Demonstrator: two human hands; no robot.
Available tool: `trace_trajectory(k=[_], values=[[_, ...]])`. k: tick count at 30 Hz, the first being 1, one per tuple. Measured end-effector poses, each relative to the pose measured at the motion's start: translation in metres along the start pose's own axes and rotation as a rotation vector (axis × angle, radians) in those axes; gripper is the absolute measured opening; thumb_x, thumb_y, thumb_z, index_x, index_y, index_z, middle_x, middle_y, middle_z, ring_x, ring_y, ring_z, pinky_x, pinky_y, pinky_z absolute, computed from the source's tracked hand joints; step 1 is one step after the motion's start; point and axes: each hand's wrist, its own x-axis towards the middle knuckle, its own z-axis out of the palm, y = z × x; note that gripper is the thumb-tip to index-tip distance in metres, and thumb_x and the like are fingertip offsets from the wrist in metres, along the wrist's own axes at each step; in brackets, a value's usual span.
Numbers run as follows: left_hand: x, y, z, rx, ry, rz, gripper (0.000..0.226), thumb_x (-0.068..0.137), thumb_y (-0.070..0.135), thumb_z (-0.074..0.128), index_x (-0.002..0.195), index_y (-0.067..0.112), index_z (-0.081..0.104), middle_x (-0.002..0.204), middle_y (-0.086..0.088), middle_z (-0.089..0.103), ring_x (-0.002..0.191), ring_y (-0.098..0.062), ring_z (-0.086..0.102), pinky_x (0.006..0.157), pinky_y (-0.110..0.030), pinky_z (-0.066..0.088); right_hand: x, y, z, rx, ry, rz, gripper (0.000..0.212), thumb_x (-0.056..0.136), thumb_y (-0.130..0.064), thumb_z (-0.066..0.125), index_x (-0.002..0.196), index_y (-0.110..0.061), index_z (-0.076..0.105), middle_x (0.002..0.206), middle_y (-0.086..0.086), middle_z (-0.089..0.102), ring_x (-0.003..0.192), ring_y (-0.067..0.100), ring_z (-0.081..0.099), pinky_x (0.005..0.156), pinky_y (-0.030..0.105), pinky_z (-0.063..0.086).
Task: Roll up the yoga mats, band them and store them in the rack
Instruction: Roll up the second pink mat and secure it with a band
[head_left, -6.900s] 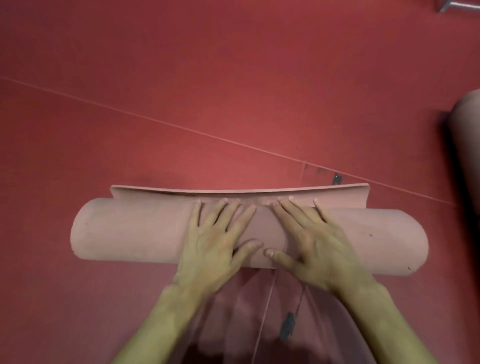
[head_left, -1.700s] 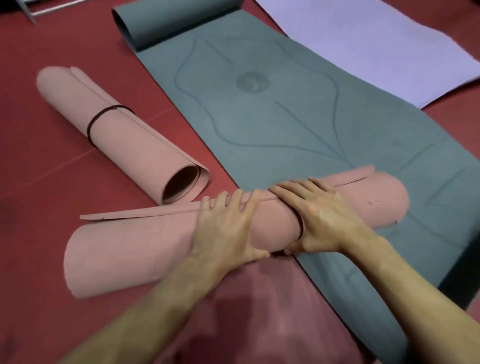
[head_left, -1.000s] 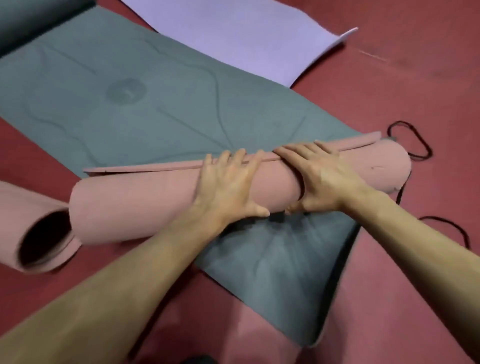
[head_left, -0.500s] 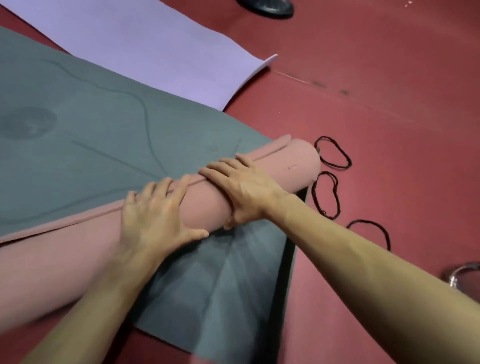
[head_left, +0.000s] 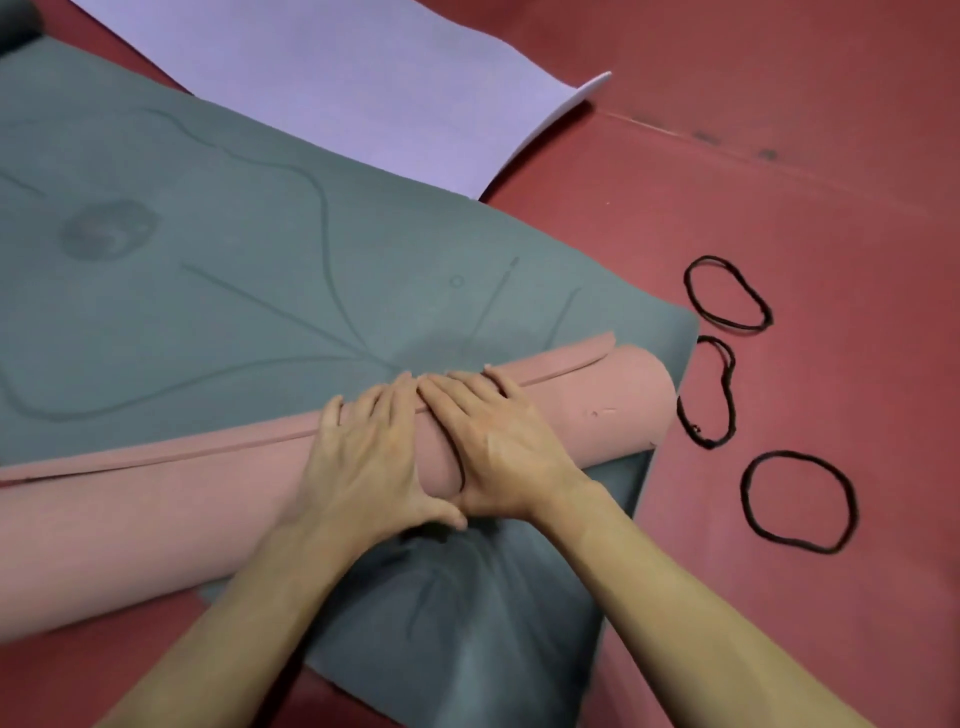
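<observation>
A pink yoga mat (head_left: 597, 415), rolled into a long tube, lies across the near corner of a flat grey-green mat (head_left: 234, 286). Its loose outer edge runs along the far side of the roll. My left hand (head_left: 363, 457) and my right hand (head_left: 498, 441) press side by side on top of the roll, fingers stretched over it toward that edge, thumbs on the near side. A thin dark line curves along the left edge of my right hand; I cannot tell what it is. Three black elastic bands (head_left: 763, 306) (head_left: 730, 395) (head_left: 745, 499) lie loose on the floor just right of the roll's end.
A lilac mat (head_left: 363, 88) lies flat beyond the grey-green one, its corner curling up. Everything rests on a red floor (head_left: 779, 156). The left end of the pink roll runs out of view. No rack shows.
My left hand has slid right along the roll until it touches my right hand. The roll lies in the same place on the grey-green mat, and the view has shifted slightly.
</observation>
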Motion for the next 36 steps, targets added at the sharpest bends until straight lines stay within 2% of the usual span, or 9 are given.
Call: trace_trajectory(k=[4,8,12,16,20,24,27,31,36], values=[[0.002,0.001,0.013,-0.004,0.131,0.068,0.142,0.045,0.102,0.04,0.159,0.019,0.036,0.14,-0.001,0.062,0.119,-0.026,0.062,0.1,-0.055,0.046,-0.016,0.03,-0.018,0.046,-0.075,0.012,0.122,0.062,-0.073,0.081,0.16,-0.017,0.035,0.163,0.001,0.041,0.151,0.019,0.035,0.127,0.045,0.019],[0.0,-0.001,0.02,0.028,0.167,0.091,0.118,0.057,0.099,0.037,0.157,0.037,0.031,0.142,-0.006,0.061,0.124,-0.029,0.059,0.104,-0.06,0.043,-0.044,0.073,-0.033,0.047,0.001,0.13,0.111,0.072,-0.088,0.063,0.157,-0.019,0.043,0.162,0.001,0.044,0.152,0.019,0.035,0.127,0.052,0.022],[0.008,0.026,0.012,-0.041,0.176,0.018,0.107,0.07,0.098,0.031,0.146,0.026,0.053,0.142,-0.008,0.059,0.133,-0.029,0.054,0.115,-0.06,0.035,-0.044,0.076,-0.03,0.008,0.011,0.146,0.107,0.076,-0.09,0.053,0.156,-0.019,0.046,0.161,0.003,0.046,0.152,0.024,0.037,0.126,0.045,0.019],[0.021,0.051,0.021,0.013,0.261,0.114,0.086,0.086,0.082,0.032,0.147,0.027,0.057,0.142,-0.01,0.063,0.125,-0.035,0.061,0.106,-0.059,0.045,-0.049,0.074,-0.031,0.045,0.013,0.157,0.107,0.077,-0.09,0.052,0.157,-0.02,0.044,0.164,0.002,0.041,0.155,0.02,0.03,0.128,0.04,0.009],[0.031,0.063,0.032,0.021,0.425,0.19,0.068,0.093,0.055,0.039,0.142,0.013,0.063,0.141,-0.01,0.064,0.124,-0.032,0.064,0.102,-0.054,0.052,-0.052,0.071,-0.029,0.081,0.03,0.174,0.101,0.078,-0.077,0.062,0.157,-0.017,0.043,0.165,0.0,0.04,0.156,0.018,0.028,0.13,0.043,0.008],[0.055,0.103,0.022,-0.033,0.428,0.212,0.075,0.083,0.057,0.037,0.126,0.003,0.068,0.125,-0.011,0.072,0.109,-0.031,0.07,0.091,-0.052,0.056,-0.061,0.076,-0.027,0.147,0.102,0.249,0.097,0.076,-0.058,0.063,0.156,-0.008,0.042,0.162,0.004,0.043,0.156,0.019,0.029,0.13,0.046,0.012],[0.063,0.121,0.025,0.006,0.389,0.232,0.076,0.086,0.062,0.037,0.14,0.015,0.061,0.132,-0.007,0.067,0.111,-0.03,0.065,0.093,-0.052,0.052,-0.084,0.092,-0.037,0.243,0.143,0.319,0.09,0.075,-0.044,0.06,0.156,-0.01,0.043,0.164,0.001,0.039,0.158,0.014,0.022,0.13,0.044,0.01],[0.059,0.121,0.043,0.069,0.39,0.258,0.06,0.1,0.062,0.035,0.148,0.031,0.053,0.141,-0.009,0.061,0.121,-0.033,0.059,0.102,-0.056,0.045,-0.119,0.132,-0.042,0.448,0.486,0.743,0.064,0.079,-0.027,0.046,0.14,-0.018,0.061,0.146,-0.002,0.059,0.14,0.014,0.049,0.121,0.039,0.035],[0.052,0.123,0.046,0.08,0.433,0.277,0.056,0.103,0.062,0.04,0.146,0.03,0.055,0.143,-0.01,0.059,0.123,-0.035,0.058,0.104,-0.057,0.045,-0.127,0.164,-0.024,0.25,0.18,1.112,0.043,0.09,-0.015,0.057,0.131,-0.022,0.066,0.138,0.006,0.064,0.127,0.031,0.059,0.094,0.044,0.049]])
